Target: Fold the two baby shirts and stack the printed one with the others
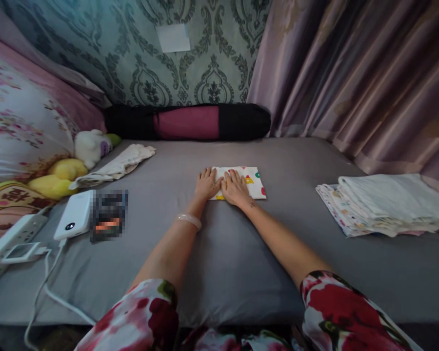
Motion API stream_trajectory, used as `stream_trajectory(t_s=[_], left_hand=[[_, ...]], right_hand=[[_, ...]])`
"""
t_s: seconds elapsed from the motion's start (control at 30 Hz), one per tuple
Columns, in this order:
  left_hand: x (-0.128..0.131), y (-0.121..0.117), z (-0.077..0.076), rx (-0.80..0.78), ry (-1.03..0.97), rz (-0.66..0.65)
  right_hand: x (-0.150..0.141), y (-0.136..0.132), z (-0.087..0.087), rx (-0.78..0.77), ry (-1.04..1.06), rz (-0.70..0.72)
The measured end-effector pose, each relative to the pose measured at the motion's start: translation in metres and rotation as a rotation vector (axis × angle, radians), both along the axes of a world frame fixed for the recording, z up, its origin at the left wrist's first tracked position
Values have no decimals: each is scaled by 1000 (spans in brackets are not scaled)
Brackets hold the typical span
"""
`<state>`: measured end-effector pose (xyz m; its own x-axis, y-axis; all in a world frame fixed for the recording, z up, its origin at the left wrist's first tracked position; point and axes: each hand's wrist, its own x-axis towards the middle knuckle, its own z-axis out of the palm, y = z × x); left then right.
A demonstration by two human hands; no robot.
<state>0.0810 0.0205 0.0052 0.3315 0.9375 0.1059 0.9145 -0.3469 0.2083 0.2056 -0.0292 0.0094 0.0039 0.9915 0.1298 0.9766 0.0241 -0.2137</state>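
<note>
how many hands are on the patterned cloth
2: the left hand lies flat over the left end of the folded patterned cloth, and the right hand lies beside it, nearer the middle.

The bed (289,158) is covered by a grey sheet, which has some wrinkles. Near its middle lies a small folded cloth (256,189), white with colourful figures. Close to the right edge there is a pile of folded cloths (391,204). Along the far edge lies a long black and pink bag (188,122). At the left edge are soft toys (66,173), a pale crumpled cloth (119,165), a white power bank (74,214), a pixelated object (109,215), a power strip (16,240) and white cables (69,305).
</note>
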Motion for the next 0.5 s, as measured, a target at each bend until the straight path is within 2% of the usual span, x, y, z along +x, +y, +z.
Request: stream_trajectory(t_s=[0.27, 0.5], left_hand=[[1, 1, -5, 26, 21, 0], [10, -6, 9, -25, 84, 54]], right_hand=[[0, -1, 1, -34, -22, -7], [12, 10, 9, -196, 63, 51]])
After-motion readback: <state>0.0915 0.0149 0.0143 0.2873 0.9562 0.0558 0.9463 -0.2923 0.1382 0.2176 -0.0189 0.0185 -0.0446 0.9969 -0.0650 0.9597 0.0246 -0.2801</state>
